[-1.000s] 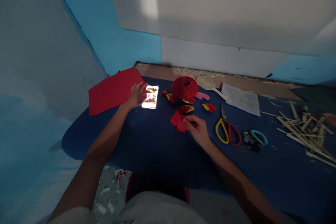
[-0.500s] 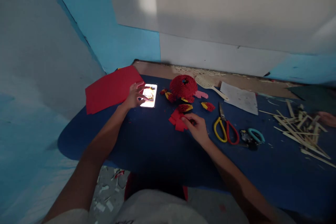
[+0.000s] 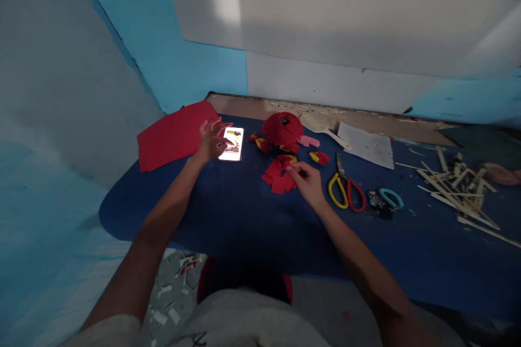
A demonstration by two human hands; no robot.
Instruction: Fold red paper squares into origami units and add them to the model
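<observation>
My left hand point(image 3: 210, 141) is open, fingers spread over the left side of a lit phone point(image 3: 237, 153) that lies on the blue table. My right hand point(image 3: 308, 180) pinches at the edge of a loose pile of small red paper pieces point(image 3: 279, 184), with a red piece at its fingertips. Just behind the pile sit a red-and-yellow folded paper piece point(image 3: 291, 159) and a round red folded-paper body point(image 3: 280, 130) with a hole on top. Further red-and-yellow pieces point(image 3: 319, 158) lie around it, along with a pink one point(image 3: 309, 141).
Red sheets point(image 3: 175, 138) lie at the left. Scissors point(image 3: 341, 187) with yellow and red handles and teal-handled pliers point(image 3: 391, 199) rest right of my hand. Beyond are a cream hairbrush point(image 3: 321, 127), a white sheet point(image 3: 366, 145) and scattered wooden sticks point(image 3: 459, 190). A wall borders the table.
My right hand has shifted slightly at the red paper pile, whose pieces look more spread out. My left hand's fingers have lifted a little over the phone. The view has moved slightly.
</observation>
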